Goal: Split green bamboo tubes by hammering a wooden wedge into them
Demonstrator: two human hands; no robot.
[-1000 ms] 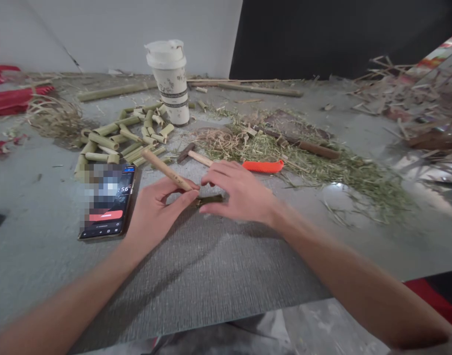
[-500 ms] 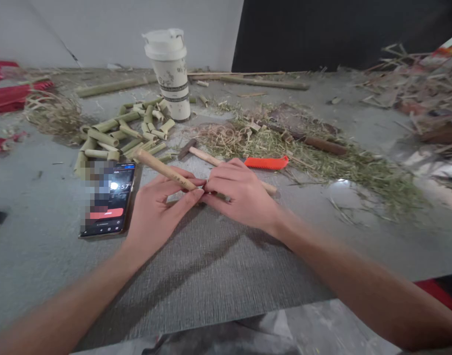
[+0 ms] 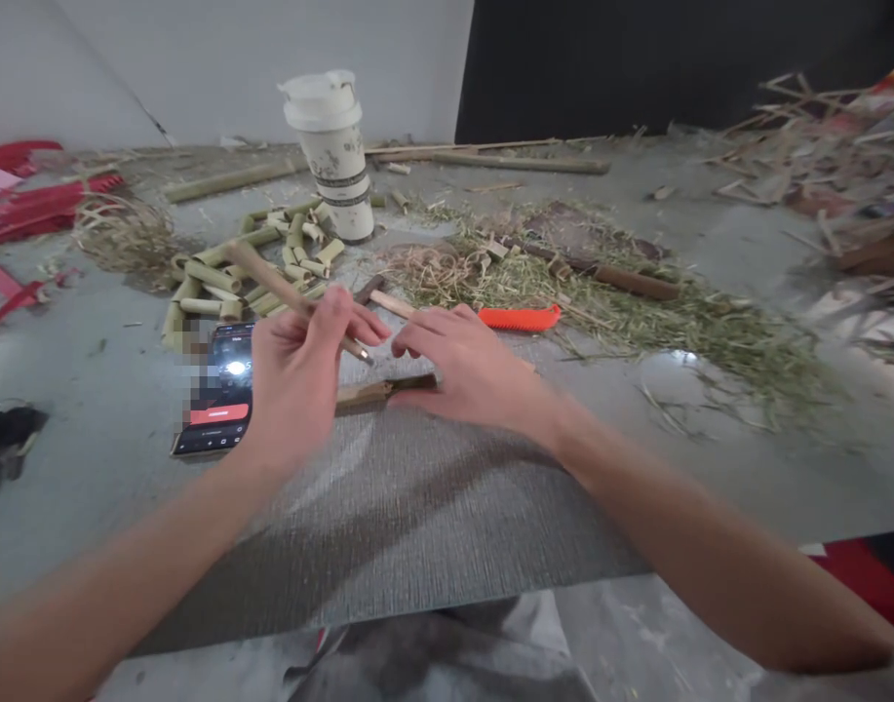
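My left hand is closed round a thin wooden-handled tool, held like a pen and raised above the table, its handle slanting up to the left and its tip pointing down to the right. My right hand presses a short split bamboo piece onto the grey table, fingers bent over its right end. The tool's tip hangs just above that piece.
A phone lies left of my left hand. Behind it are several cut bamboo tubes, a lidded paper cup, a small hammer, an orange saw handle and loose shavings. Red items lie far left.
My left hand has lifted the tool up and to the left, off the bamboo piece. The bamboo piece now shows between my hands. My right hand stays on it.
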